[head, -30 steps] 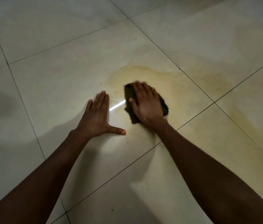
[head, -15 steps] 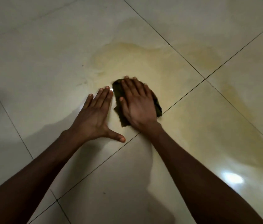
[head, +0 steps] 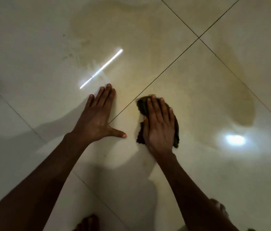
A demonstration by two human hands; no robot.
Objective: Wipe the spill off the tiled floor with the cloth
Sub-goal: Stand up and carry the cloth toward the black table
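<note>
A dark green cloth (head: 141, 105) lies flat on the pale tiled floor (head: 23, 39), mostly hidden under my right hand (head: 160, 125), which presses on it with fingers together. My left hand (head: 98, 117) rests flat on the floor just left of the cloth, fingers extended and thumb out, holding nothing. A yellowish spill (head: 114, 22) spreads over the tiles beyond both hands, and a darker patch of the spill (head: 238, 100) runs down the right tile.
Dark grout lines cross at the upper right (head: 198, 38). Bright light reflections sit on the wet floor: a streak (head: 101, 69) and a round glare (head: 234, 140). Bare toes (head: 88, 222) show at the bottom edge.
My right hand has dragged the cloth back toward me, across the grout line onto the nearer tile. The view has tilted down, and the left hand stays planted.
</note>
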